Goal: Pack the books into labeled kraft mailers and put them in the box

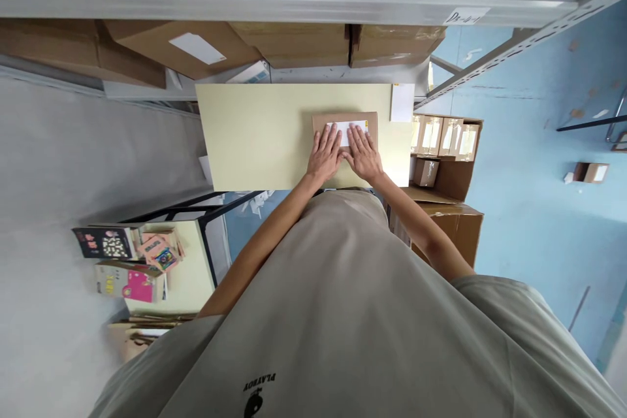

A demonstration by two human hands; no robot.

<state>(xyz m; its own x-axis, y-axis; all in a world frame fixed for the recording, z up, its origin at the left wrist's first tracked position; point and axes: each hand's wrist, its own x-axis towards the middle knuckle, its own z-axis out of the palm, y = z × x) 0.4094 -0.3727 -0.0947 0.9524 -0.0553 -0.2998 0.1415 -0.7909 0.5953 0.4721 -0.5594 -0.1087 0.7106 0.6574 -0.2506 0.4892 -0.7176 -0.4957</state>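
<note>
Grey-green T-shirt [353,313], worn by the person, fills the lower part of the view, with a small black print near the bottom edge.

Left hand [324,155]: laid palm down on the near left part of a small brown cardboard box [323,121]. Fingers [334,136] stretched out flat and slightly spread, clamped on nothing, tips reaching the left end of the white label [353,127].

Right hand [365,155]: laid palm down just beside the left hand, on the near right part of the same box. Fingers straight and slightly apart, tips on the lower edge of the label, gripping nothing.

Small brown cardboard box: lies flat on the pale yellow desk [245,137], right of centre, directly under both hands. Only its far edge and part of the label show beyond the fingertips.

White sheet [402,102]: at the far right corner of the desk, well apart from the hands.

Open carton [453,170]: stands just right of the desk, holding a row of small windowed packages [443,136] and one small brown box [425,172]. A closed brown carton [458,225] sits nearer, beside it.

Shelf [294,6]: runs beyond the desk, with large cardboard boxes [196,46] beneath it.

Lower side surface [189,277], left of the person: carries colourful printed boxes [134,261].

Blue floor [539,209]: one small box [592,172] lies on it, far right.
</note>
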